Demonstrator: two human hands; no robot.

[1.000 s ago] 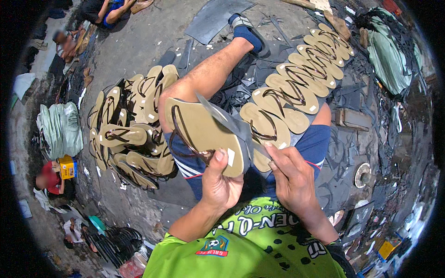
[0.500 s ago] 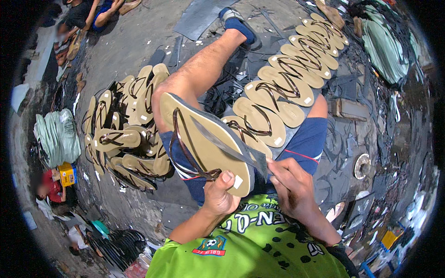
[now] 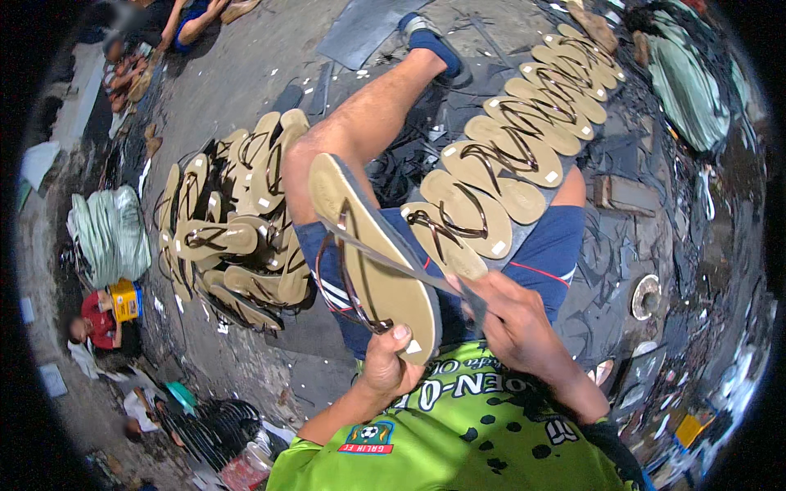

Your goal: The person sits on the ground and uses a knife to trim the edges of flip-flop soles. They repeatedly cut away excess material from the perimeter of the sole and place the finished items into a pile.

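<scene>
My left hand (image 3: 387, 362) grips the heel end of a tan flip-flop (image 3: 375, 286), thumb on its footbed by a small white label. The flip-flop is tilted over my lap, its dark brown strap fixed to the tan top. My right hand (image 3: 514, 321) is closed beside the sole's right edge. From its fingers a long, thin grey strip (image 3: 368, 252) tapers up and leftward across the footbed. I cannot make out whether the strip is rubber or a blade. Darker grey material shows below my right fingers, partly hidden by them.
A long row of overlapping tan flip-flops (image 3: 512, 151) runs from my lap to the far right. A loose pile of flip-flops (image 3: 233, 237) lies at left. Dark offcuts litter the floor around a rectangular block (image 3: 626, 196) and a round ring (image 3: 646, 296). Other people sit at the left.
The flip-flop has turned to a steeper tilt. My right hand has moved slightly right and down, and the grey strip's far tip now reaches past the flip-flop's left edge.
</scene>
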